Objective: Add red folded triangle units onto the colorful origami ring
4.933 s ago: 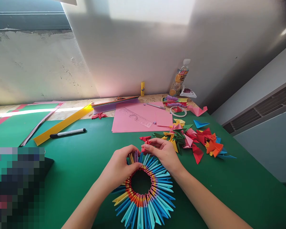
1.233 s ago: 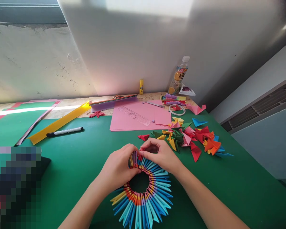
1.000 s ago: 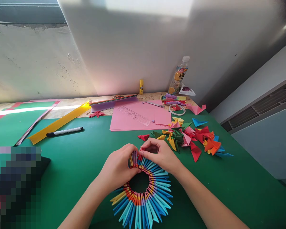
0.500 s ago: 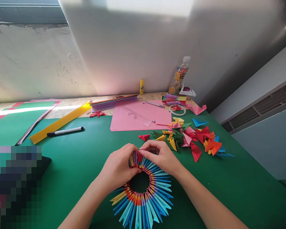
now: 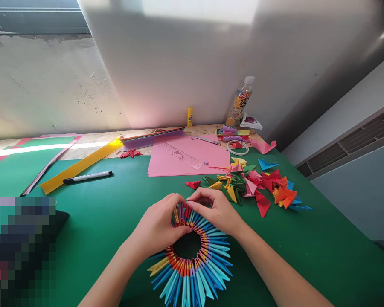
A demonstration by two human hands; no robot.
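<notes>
A ring of folded paper pieces [image 5: 206,246] rests on the green tabletop, its spikes mostly blue with some yellow, its inner rows pink, purple and orange. My left hand [image 5: 160,221] is closed around its upper left part, thumb reaching into the centre hole. At the far edge my right hand [image 5: 216,209] pinches a red folded paper piece [image 5: 187,212] against the ring; the fingers partly cover it. Purple and yellow pieces show beside the left fingers. Loose folded triangles [image 5: 243,183] in several colours lie just beyond the right hand, a single red triangle [image 5: 193,184] near its fingertips.
Pink sheets [image 5: 179,160] under a clear ruler [image 5: 181,155] lie at the back. A bottle [image 5: 240,102], a glue stick [image 5: 190,117] and a tape roll [image 5: 237,148] are near the wall. To the left are a marker [image 5: 88,177] and a yellow strip [image 5: 83,164]; a pixelated area covers the lower left.
Very little differs. My left thumb has shifted slightly right along the inner rim of the ring; the right hand keeps its pinch on the red piece.
</notes>
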